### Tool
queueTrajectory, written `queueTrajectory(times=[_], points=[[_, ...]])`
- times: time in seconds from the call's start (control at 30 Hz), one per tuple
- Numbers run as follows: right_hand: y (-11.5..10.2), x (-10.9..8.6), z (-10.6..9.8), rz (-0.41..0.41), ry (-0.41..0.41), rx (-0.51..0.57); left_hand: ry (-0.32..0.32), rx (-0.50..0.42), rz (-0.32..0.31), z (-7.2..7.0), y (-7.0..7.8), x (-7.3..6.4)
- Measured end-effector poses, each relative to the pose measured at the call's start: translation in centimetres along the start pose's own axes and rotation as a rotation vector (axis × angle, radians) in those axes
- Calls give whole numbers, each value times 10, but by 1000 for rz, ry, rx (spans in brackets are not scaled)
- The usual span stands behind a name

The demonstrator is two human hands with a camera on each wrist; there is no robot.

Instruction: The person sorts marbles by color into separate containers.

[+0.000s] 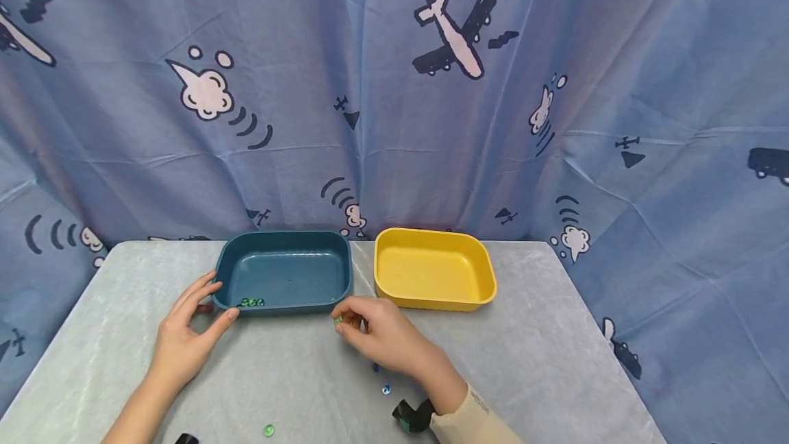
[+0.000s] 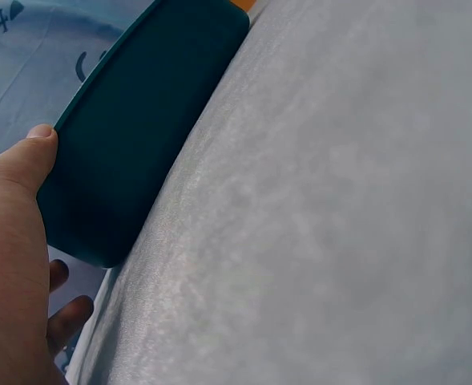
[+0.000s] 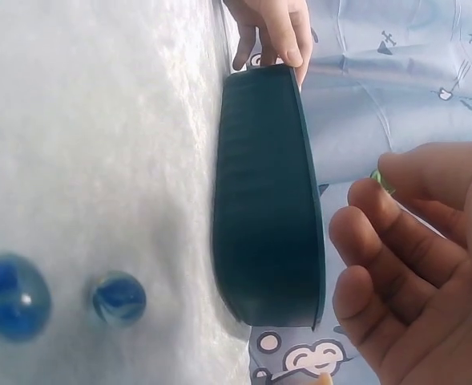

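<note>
My left hand [image 1: 181, 341] rests at the left end of the teal bin [image 1: 290, 308], its thumb on the near rim and its fingers spread along the end. In the left wrist view, the thumb [image 2: 39, 152] touches the rim. Between right thumb and index finger I pinch a green glass marble [image 3: 382, 180]; that right hand [image 1: 385, 334] is by the bin's near right corner. Several green marbles [image 1: 252, 302] lie inside the bin near its front left. Two blue marbles [image 1: 385, 389] are on the table close to my right wrist.
To the right of the teal bin stands a yellow bin [image 1: 434, 305]. Another green marble [image 1: 268, 430] lies near the table's front. The table has a pale grey cloth [image 1: 542, 362], and a blue patterned curtain [image 1: 296, 88] hangs behind it.
</note>
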State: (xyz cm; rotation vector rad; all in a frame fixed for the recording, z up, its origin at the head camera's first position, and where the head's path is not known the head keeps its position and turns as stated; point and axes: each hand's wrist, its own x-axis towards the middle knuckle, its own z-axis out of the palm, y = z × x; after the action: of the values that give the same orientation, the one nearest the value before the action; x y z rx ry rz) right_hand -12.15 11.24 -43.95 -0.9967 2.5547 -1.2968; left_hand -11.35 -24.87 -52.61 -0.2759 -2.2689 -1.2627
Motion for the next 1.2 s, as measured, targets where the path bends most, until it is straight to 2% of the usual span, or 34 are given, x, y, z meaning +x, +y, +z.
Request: queueTrajectory(times=[0.47,0.83,1.2], points=[[11,15,1,-19,46,-32,-2,8,-12,0,0,-2],[15,33,0,12,30,-9,6,14,3,-2,-2,-2],[24,40,0,67,34,-2,0,4,-2,0,-5,-1]])
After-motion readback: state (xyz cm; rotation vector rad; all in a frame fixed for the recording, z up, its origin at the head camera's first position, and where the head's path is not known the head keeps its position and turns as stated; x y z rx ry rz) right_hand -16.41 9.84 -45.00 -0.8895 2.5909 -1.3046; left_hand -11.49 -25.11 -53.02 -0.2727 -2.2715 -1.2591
